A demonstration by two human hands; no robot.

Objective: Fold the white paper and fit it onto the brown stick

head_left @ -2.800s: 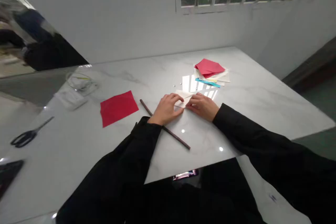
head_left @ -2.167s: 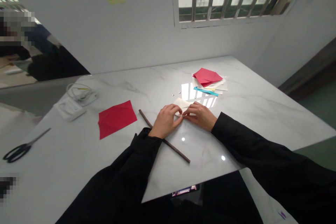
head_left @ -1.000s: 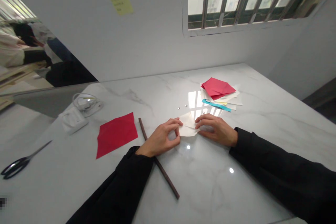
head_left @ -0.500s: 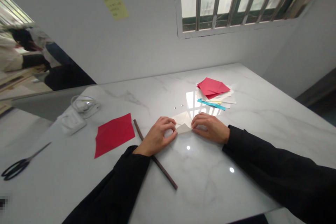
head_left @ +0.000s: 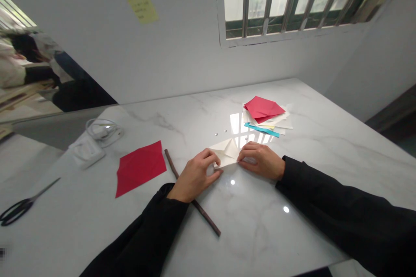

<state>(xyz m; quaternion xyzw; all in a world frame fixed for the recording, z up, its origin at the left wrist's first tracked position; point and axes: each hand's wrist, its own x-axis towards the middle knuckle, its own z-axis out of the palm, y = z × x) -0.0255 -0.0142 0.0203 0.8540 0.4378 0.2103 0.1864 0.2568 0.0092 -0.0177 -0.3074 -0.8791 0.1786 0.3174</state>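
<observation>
A small sheet of folded white paper (head_left: 225, 149) lies on the marble-patterned table between my hands, with creases and a raised flap showing. My left hand (head_left: 198, 173) has its curled fingers on the paper's left side, the thumb lower down by the near edge. At the right corner my right hand (head_left: 260, 159) pinches the paper between thumb and fingertips. A thin brown stick (head_left: 206, 217) lies slantwise, passing under my left wrist. To the left of it is a red paper sheet (head_left: 141, 168).
A stack of coloured papers, red on top (head_left: 264, 108), sits at the back right. Tiny shiny beads (head_left: 216, 134) lie behind the folded paper. Black-handled scissors (head_left: 19, 210) and a white charger with cable (head_left: 87, 151) are on the left. Another person (head_left: 29, 62) sits beyond the wall edge.
My left hand has shifted slightly down, its thumb moving to the paper's near edge. The near flap that stood up now looks folded differently, showing more creases. My right hand stays at its corner.
</observation>
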